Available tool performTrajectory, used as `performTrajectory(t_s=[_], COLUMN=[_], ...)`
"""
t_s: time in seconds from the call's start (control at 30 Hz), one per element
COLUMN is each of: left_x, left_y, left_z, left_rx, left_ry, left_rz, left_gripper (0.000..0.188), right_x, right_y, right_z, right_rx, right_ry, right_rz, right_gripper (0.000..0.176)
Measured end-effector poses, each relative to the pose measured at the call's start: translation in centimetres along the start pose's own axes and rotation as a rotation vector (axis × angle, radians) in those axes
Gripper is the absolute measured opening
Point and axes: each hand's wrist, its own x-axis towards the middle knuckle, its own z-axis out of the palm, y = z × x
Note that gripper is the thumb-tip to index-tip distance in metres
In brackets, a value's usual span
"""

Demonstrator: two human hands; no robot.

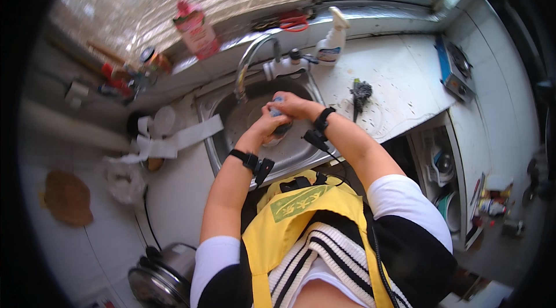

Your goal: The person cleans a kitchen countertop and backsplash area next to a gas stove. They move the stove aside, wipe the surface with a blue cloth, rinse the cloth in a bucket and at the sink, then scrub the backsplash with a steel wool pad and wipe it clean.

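Both of my hands meet over the stainless steel sink [230,151]. Between them is a bluish, translucent thing [276,106], mostly covered by the fingers; its kind is unclear. My left hand [271,124] is closed around its lower part, and my right hand [292,104] grips its upper part. Something dark shows just under the hands, with a round, pale, see-through shape in the basin below. The curved chrome faucet [244,64] stands behind and to the left of the hands. Whether water runs from it cannot be told.
Right of the sink lie a dark scrubbing brush [361,93] and, farther off, a portable gas stove [456,67]. A white spray bottle [332,43] stands behind. Left are white paper strips [186,136]; a pink pump bottle [197,36] is on the sill. A metal pot [160,279] sits lower left.
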Motion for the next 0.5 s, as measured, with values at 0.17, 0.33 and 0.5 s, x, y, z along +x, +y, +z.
performTrajectory(t_s=[0.17,0.33,0.5], left_x=[1.1,-0.1,-1.4], left_y=[-0.8,-1.3,-1.7], left_z=[0.9,1.6,2.7], left_rx=[0.5,0.994,1.173], left_ry=[0.089,0.317,0.502], left_rz=[0.228,0.439,0.507], left_gripper=[0.069,0.061,0.058], right_x=[1.1,2.0,2.9], right_y=[0.7,2.4,3.6], right_z=[0.7,1.8,2.9], right_rx=[-0.263,-0.358,-0.45], right_ry=[0.028,0.058,0.065], right_rz=[0.095,0.122,0.097], right_gripper=[0.034,0.037,0.04])
